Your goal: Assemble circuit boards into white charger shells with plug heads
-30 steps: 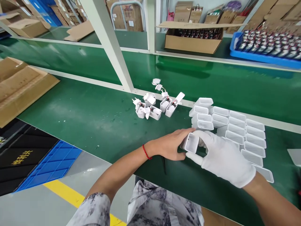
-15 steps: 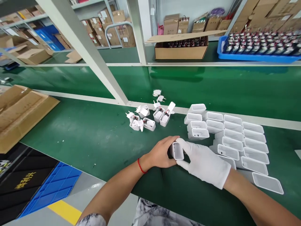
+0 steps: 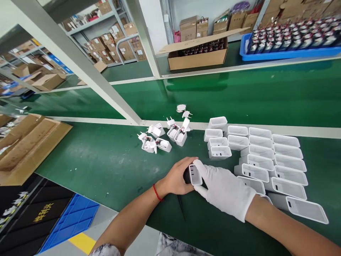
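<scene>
My bare left hand [image 3: 177, 177], with a red cord at the wrist, is wrapped round a small white open box [image 3: 195, 175]. A dark piece shows between the palm and the box. My white-gloved right hand [image 3: 225, 190] pinches the same box from the right side. Rows of white open boxes [image 3: 257, 152] stand to the right. Beyond my hands sit several small white boxes [image 3: 163, 145] holding wired white parts and plugs. A thin dark tool [image 3: 181, 207] lies on the green table just below my left hand.
A cardboard box [image 3: 39, 142] stands at the left edge, above blue and black crates [image 3: 70, 220]. A slanted white post [image 3: 106, 92] rises at the table's back rail. The shelf behind holds an open carton [image 3: 198, 58] and a blue tray [image 3: 290, 54] of dark parts.
The view has tilted and shifted slightly. Both hands keep hold of the white box, whose slotted inner wall now shows more. More of the thin dark tool is visible.
</scene>
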`<state>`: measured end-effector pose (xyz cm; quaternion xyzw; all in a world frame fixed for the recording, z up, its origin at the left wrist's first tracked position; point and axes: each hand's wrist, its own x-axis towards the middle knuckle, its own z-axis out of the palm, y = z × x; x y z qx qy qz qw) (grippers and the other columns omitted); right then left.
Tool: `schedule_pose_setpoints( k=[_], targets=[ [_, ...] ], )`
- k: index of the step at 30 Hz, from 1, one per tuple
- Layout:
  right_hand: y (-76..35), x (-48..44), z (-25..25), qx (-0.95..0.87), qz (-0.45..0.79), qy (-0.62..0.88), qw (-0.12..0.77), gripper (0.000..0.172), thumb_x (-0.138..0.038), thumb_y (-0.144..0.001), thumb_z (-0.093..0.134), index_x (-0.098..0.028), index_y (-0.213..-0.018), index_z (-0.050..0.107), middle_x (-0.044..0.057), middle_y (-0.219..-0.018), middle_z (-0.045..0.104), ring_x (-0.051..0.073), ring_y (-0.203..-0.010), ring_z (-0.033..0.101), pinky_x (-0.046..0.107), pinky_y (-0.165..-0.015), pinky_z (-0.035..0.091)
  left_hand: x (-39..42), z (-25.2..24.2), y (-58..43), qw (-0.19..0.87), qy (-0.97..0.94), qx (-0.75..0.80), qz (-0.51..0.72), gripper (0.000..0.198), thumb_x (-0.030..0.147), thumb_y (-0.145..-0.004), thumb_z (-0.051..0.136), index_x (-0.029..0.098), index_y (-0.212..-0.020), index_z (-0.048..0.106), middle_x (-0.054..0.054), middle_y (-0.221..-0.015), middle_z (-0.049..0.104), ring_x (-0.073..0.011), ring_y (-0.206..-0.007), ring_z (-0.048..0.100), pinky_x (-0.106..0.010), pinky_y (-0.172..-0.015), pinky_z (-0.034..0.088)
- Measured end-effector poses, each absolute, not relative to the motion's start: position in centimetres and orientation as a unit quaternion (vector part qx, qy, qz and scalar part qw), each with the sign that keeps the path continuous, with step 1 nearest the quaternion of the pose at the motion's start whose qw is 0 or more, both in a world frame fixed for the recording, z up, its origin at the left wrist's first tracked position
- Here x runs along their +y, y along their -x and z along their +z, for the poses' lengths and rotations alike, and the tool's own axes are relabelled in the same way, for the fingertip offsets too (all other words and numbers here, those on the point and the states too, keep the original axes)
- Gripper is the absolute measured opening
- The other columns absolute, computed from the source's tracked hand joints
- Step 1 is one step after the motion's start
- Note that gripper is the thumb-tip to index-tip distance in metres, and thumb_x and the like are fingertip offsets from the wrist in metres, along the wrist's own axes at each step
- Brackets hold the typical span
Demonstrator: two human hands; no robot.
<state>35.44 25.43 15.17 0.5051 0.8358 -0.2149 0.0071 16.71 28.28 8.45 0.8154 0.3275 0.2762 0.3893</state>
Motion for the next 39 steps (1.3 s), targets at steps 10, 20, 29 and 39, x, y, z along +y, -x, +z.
schedule_pose_setpoints(
  k=[10, 20, 29, 39],
  targets=[
    [-35.6, 25.8, 16.0, 0.83, -0.224, -0.509, 0.046, 0.038, -0.024, -0.092, 0.054, -0.012, -0.129, 0.052, 0.012, -0.099, 0.073, 0.026, -0.081, 0.07, 0.032, -0.063, 0.045, 28.4, 8.5, -16.8, 0.403, -0.81, 0.327, 0.275, 0.076, 0.035, -0.071, 0.075, 0.019, -0.138, 0.043, -0.014, -0.126, 0.062, -0.0295, -0.114, 0.063, -0.043, -0.099, 0.053],
    [-37.1, 26.1, 17.8, 0.772, -0.262, -0.568, -0.111, 0.041, -0.029, -0.091, 0.049, -0.024, -0.13, 0.06, 0.0, -0.084, 0.074, 0.02, -0.076, 0.07, 0.03, -0.066, 0.051, 28.3, 9.3, -17.3, 0.424, -0.792, 0.35, 0.265, 0.06, 0.032, -0.068, 0.076, 0.019, -0.122, 0.054, -0.011, -0.121, 0.063, -0.0282, -0.11, 0.063, -0.043, -0.098, 0.053],
    [-38.7, 35.5, 21.4, 0.663, -0.092, -0.739, -0.08, 0.047, -0.033, -0.1, 0.034, -0.022, -0.143, 0.049, 0.007, -0.122, 0.069, 0.026, -0.11, 0.064, 0.036, -0.088, 0.051, 28.1, 9.4, -17.4, 0.42, -0.792, 0.367, 0.249, 0.066, 0.03, -0.066, 0.079, 0.019, -0.125, 0.052, -0.012, -0.122, 0.061, -0.0295, -0.112, 0.061, -0.045, -0.098, 0.053],
    [-36.2, 45.6, 19.3, 0.639, -0.134, -0.754, 0.08, 0.054, -0.058, -0.094, 0.045, -0.013, -0.106, 0.073, 0.021, -0.098, 0.071, 0.036, -0.098, 0.067, 0.047, -0.08, 0.05, 28.4, 8.8, -17.5, 0.409, -0.803, 0.351, 0.253, 0.069, 0.033, -0.065, 0.079, 0.016, -0.126, 0.053, -0.014, -0.123, 0.062, -0.0321, -0.115, 0.06, -0.047, -0.101, 0.053]
  ],
)
